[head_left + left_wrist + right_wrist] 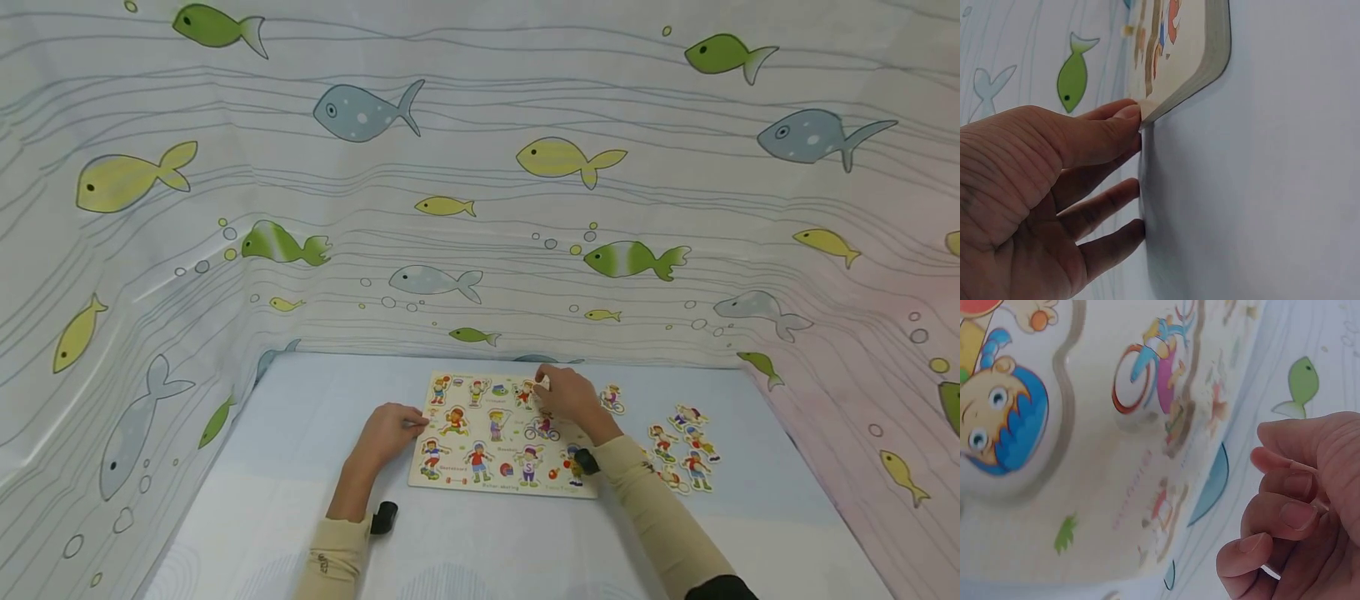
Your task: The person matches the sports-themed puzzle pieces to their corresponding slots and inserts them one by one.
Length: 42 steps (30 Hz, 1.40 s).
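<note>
A pale wooden puzzle board (pixel 476 431), printed with cartoon children at sports, lies on the table. My left hand (pixel 386 435) holds its left edge; in the left wrist view the thumb and forefinger meet at the board's edge (pixel 1188 92), and the other fingertips touch the table. My right hand (pixel 572 396) is over the board's upper right, fingers curled, thumb against forefinger. It pinches a small pale-edged puzzle piece (pixel 545 383), mostly hidden by the fingers. Several raised pieces sit in the board, among them a blue-haired child (pixel 1019 425) close to the right wrist camera.
Right of the board lies a loose cyclist piece (pixel 612 398). Farther right, several more loose pieces (pixel 697 471) form a cluster, partly behind the right sleeve (pixel 660 508). A fish-patterned cloth wall (pixel 495 233) surrounds the pale table (pixel 285 467) at the back and sides.
</note>
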Each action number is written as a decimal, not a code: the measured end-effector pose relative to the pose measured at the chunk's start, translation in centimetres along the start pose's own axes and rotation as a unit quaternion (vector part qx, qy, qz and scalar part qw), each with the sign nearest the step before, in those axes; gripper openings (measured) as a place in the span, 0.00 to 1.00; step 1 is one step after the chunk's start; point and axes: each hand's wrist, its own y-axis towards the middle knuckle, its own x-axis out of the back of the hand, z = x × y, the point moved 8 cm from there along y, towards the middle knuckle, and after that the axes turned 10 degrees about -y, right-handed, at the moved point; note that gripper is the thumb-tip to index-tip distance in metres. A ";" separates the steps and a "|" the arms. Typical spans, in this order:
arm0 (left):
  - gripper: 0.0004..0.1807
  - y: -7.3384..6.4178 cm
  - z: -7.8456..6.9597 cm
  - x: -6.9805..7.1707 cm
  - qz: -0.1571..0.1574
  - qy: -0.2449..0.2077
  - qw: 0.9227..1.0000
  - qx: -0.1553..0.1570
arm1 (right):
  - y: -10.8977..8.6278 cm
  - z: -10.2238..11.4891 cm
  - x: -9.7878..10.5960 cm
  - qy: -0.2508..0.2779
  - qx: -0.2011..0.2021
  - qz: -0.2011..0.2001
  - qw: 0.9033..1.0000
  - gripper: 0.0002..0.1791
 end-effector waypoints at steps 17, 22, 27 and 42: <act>0.07 0.1 0.2 -0.1 0.002 0.002 1.000 0.011 | -2.2 -0.3 2.5 0.041 0.016 -0.049 0.998 0.08; 0.07 0.0 -0.1 0.0 0.004 0.003 1.000 0.006 | -3.1 0.0 3.0 0.048 0.018 -0.062 0.997 0.08; 0.07 -0.1 -0.2 0.0 0.004 0.004 1.000 0.005 | -4.0 0.1 3.2 0.043 0.010 -0.063 0.997 0.10; 0.07 0.1 0.0 -0.1 0.007 0.004 1.000 0.011 | -6.4 -1.8 2.9 0.040 -0.019 -0.068 0.997 0.08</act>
